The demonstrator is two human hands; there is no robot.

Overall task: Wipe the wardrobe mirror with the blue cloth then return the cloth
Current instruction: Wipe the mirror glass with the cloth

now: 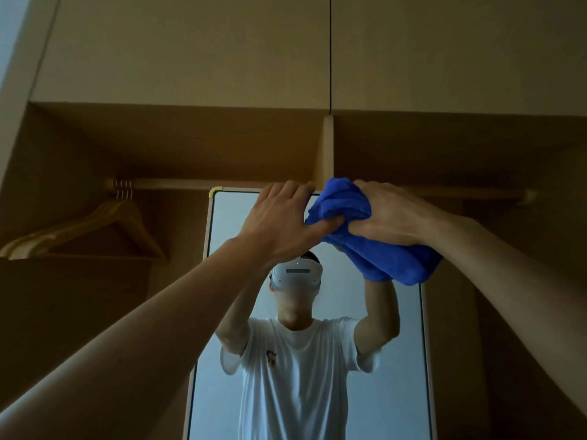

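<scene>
To wipe this well I would keep the blue cloth (pixel 346 201) bunched into a flat pad, press it on the glass at the top edge and draw it down in overlapping passes, steadying the frame so the wardrobe mirror (pixel 232 236) does not shift. The cloth sits upper centre of the frame, by the mirror's top right corner. My right hand (pixel 390 214) grips it, fingers curled into the folds, arm raised from the lower right. My left hand (pixel 286 220) comes up from the lower left, fingers hooked over the mirror's top edge, thumb touching the cloth
</scene>
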